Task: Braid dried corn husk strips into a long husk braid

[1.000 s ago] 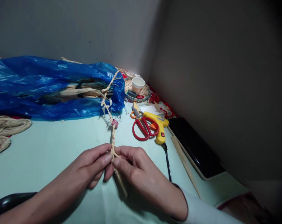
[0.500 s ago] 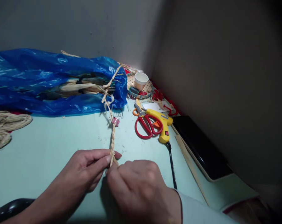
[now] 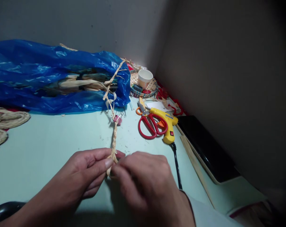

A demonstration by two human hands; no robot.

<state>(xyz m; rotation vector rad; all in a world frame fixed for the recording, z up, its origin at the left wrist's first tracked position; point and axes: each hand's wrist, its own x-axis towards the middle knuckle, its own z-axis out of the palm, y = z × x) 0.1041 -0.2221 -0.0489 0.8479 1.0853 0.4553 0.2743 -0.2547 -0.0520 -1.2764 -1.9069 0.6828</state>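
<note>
A pale braid of dried plant fibre runs from the far side of the table down to my hands. Partway along it sits a pink binder clip. My left hand pinches the near end of the braid between thumb and fingers. Close on its right, my right hand is curled with fingertips at the loose strands, one of which bends in a loop below the braid. The fingertips of my right hand are partly hidden behind its knuckles.
Beyond lies a blue plastic bag with dried fibres inside. Red-handled scissors and a yellow glue gun with a black cord lie to the right, near a dark tablet-like slab. A woven tray holds a white cup. Coiled braids lie left.
My right hand has shifted slightly up and right, and a strand now loops out between the hands. My left hand keeps its pinch. The view has shifted a little.
</note>
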